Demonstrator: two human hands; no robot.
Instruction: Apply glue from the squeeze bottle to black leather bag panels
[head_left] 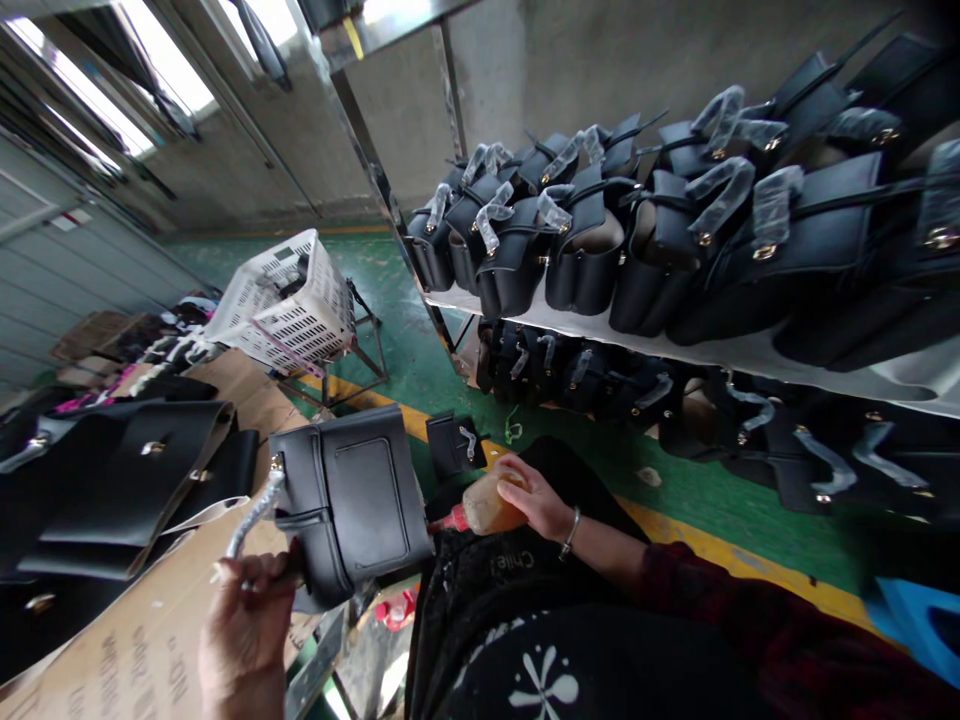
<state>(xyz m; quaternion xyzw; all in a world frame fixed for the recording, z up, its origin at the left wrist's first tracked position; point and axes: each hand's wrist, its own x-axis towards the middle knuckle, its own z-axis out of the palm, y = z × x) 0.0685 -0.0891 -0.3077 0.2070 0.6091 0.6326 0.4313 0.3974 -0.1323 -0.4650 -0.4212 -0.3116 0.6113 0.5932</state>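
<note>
My left hand (244,625) grips a black leather handbag (352,500) from below, holding it up over the edge of the work surface; its plastic-wrapped strap (255,515) hangs by my fingers. My right hand (536,495) is closed around a squeeze bottle of amber glue (487,508) with a red nozzle, whose tip points at the bag's right edge and nearly touches it. My lap, in dark clothing (525,620), lies below both hands.
Flat black bag panels (127,490) lie on cardboard (142,640) at left. A white plastic basket (285,300) sits on a metal stand. A two-tier rack (750,350) at right holds several finished black bags. A small black piece (454,445) lies on the green floor.
</note>
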